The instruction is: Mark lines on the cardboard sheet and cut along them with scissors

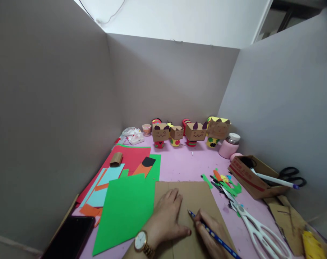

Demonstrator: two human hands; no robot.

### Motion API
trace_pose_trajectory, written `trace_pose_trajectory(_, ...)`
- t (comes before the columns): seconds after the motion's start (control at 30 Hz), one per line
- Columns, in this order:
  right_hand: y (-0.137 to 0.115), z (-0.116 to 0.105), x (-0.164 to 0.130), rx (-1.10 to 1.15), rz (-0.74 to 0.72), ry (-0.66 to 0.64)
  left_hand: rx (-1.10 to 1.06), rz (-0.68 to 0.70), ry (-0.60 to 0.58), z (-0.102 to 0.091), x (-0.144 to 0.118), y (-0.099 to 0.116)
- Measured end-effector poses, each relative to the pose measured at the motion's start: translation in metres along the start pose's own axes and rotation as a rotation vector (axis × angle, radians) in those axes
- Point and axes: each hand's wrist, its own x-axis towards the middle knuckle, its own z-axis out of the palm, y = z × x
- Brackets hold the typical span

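A brown cardboard sheet point(198, 192) lies flat at the front of the table. My left hand point(169, 217), with a gold wristwatch point(140, 240) on its wrist, rests on the sheet with fingers stretched out. In my right hand point(213, 233) a blue pencil point(210, 232) is pinched between thumb and fingers. The pencil's tip is over or on the cardboard, to the right of my left hand; contact cannot be made out. A faint line or crease runs on the sheet near my left thumb.
Green paper point(128, 212) and red paper point(136, 155) lie left, above a black phone point(72, 233). White scissors point(257, 226) lie right among scraps, near a cardboard box point(247, 178) holding a white pen point(273, 180). Several cardboard cat-faced figures point(196, 133) and a pink jar point(229, 145) stand behind.
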Motion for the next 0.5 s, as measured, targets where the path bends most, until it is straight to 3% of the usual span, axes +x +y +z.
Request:
trace_pose_trajectory(0.4,0.014,0.003,-0.021,-0.077,-0.074,-0.08,0.008,0.024,0.021,0.003,-0.001,-0.003)
trace_pose_trajectory(0.5,0.017,0.007,-0.03,-0.102,-0.107,-0.032,0.022,0.046,0.031,0.005,0.0,-0.005)
